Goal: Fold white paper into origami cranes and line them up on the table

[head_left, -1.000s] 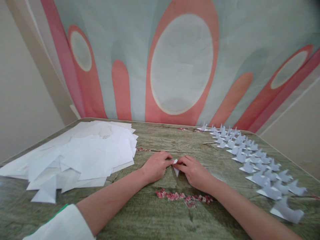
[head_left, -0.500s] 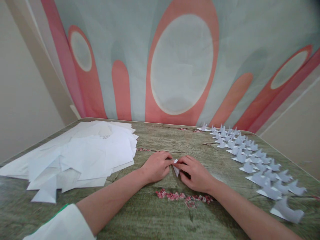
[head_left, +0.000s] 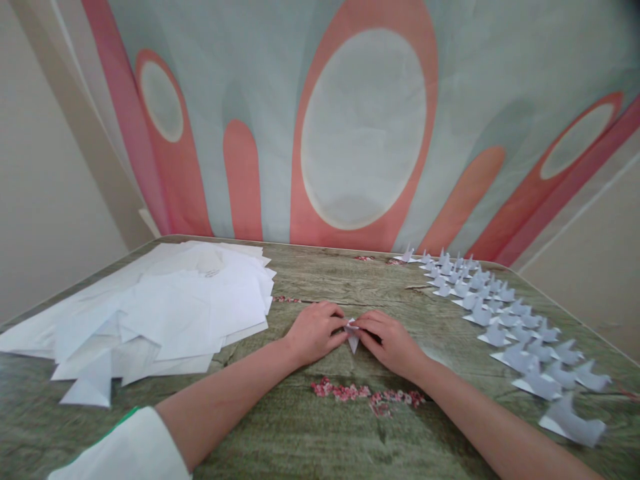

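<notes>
Between my two hands, near the middle of the table, a small piece of folded white paper (head_left: 353,343) points its tip toward me. My left hand (head_left: 319,332) pinches its left edge with thumb and fingers. From the other side, my right hand (head_left: 387,341) is closed on its right edge, thumb and fingertips pressed on the upper part. The fingers cover most of the paper's top, so its exact folds cannot be made out.
A spread heap of white paper sheets (head_left: 185,303) covers the left of the wood-patterned table (head_left: 320,427). Several folded paper birds (head_left: 540,381) stand in rows along the right side. A wall with a red and grey pattern (head_left: 273,180) rises behind the far edge.
My right thumb and fingers have come closer together onto the folded paper and moved slightly left. My left thumb has shifted toward it. The sheets and birds stay put.
</notes>
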`<state>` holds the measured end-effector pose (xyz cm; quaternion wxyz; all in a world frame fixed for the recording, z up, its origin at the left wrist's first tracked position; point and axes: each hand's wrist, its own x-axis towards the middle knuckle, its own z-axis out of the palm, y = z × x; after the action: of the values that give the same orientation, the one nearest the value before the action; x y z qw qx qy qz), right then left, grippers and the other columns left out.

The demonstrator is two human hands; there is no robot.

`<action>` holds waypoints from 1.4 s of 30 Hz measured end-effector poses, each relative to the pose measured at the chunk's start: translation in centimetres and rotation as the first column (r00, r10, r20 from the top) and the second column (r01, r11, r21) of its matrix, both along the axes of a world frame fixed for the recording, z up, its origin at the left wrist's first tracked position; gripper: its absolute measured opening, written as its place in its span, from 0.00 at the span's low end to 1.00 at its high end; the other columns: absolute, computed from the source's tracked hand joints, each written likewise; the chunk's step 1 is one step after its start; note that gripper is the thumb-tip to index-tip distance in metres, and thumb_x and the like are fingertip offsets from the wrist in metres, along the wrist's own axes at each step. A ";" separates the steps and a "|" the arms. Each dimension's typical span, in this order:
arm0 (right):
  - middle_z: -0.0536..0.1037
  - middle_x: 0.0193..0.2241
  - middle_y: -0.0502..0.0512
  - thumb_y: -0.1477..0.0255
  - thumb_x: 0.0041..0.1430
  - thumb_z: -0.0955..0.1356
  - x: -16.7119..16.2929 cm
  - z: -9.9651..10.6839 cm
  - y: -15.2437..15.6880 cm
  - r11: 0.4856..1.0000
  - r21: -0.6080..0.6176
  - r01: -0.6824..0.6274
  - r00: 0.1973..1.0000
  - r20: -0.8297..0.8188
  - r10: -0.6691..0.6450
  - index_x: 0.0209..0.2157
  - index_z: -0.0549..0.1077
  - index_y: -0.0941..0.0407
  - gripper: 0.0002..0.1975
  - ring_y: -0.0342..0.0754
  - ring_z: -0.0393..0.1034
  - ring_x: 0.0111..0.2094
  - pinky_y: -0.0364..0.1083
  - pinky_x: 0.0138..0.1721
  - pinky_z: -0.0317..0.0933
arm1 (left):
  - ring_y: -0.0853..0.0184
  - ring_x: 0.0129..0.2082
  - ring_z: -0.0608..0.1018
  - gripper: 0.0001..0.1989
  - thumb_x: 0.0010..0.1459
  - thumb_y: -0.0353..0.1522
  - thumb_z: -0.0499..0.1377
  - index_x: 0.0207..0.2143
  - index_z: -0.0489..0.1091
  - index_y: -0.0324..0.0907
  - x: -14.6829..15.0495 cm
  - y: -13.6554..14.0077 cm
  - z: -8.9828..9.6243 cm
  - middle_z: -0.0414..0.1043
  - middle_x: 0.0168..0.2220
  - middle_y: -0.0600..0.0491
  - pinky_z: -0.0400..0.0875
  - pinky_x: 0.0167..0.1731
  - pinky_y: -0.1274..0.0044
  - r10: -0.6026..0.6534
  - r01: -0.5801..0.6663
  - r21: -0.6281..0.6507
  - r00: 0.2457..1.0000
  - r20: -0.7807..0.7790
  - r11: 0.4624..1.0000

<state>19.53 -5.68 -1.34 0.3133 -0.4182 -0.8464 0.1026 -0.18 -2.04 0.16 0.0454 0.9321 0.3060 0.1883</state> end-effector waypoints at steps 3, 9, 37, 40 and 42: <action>0.74 0.31 0.54 0.73 0.61 0.61 0.0 -0.1 0.2 0.999 -0.042 0.013 0.999 -0.049 -0.015 0.35 0.72 0.55 0.09 0.46 0.67 0.35 0.46 0.37 0.62 | 0.67 0.39 0.71 0.09 0.56 0.36 0.56 0.38 0.73 0.45 0.2 0.2 -0.2 0.71 0.37 0.54 0.64 0.42 0.75 0.019 -0.016 -0.063 0.999 0.048 0.998; 0.73 0.29 0.53 0.73 0.60 0.61 0.1 -0.3 0.4 0.998 -0.047 0.045 0.997 -0.064 -0.048 0.32 0.71 0.55 0.08 0.46 0.67 0.33 0.45 0.35 0.62 | 0.68 0.37 0.72 0.07 0.57 0.34 0.55 0.33 0.73 0.44 0.6 0.7 -0.3 0.72 0.34 0.55 0.64 0.40 0.77 0.044 -0.040 -0.072 0.997 0.057 0.997; 0.75 0.30 0.53 0.69 0.59 0.63 0.1 -0.3 0.2 0.996 0.023 0.087 0.996 0.022 -0.087 0.35 0.72 0.55 0.07 0.46 0.69 0.33 0.45 0.36 0.62 | 0.67 0.35 0.73 0.11 0.60 0.35 0.51 0.32 0.71 0.42 0.6 0.3 -0.1 0.72 0.33 0.53 0.63 0.37 0.75 0.014 -0.010 0.072 0.998 -0.055 0.997; 0.75 0.31 0.53 0.69 0.58 0.64 -0.1 -0.2 0.0 0.992 0.053 0.111 0.991 0.072 -0.114 0.35 0.72 0.54 0.07 0.46 0.68 0.33 0.45 0.37 0.61 | 0.67 0.35 0.73 0.11 0.60 0.34 0.51 0.32 0.71 0.42 0.5 0.3 -0.2 0.72 0.32 0.53 0.63 0.37 0.75 0.012 -0.008 0.077 0.998 -0.056 0.997; 0.75 0.32 0.53 0.70 0.59 0.63 -0.2 -0.1 -0.1 0.990 0.071 0.122 0.987 0.097 -0.129 0.35 0.72 0.54 0.06 0.46 0.68 0.34 0.45 0.37 0.60 | 0.67 0.35 0.72 0.10 0.60 0.34 0.52 0.32 0.71 0.41 0.5 0.3 -0.2 0.72 0.32 0.53 0.63 0.37 0.75 0.012 -0.007 0.079 0.998 -0.060 0.997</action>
<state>19.34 -5.80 -1.44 0.2892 -0.4650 -0.8361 0.0339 0.35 -1.73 -0.08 -0.0016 0.9369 0.3041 0.1723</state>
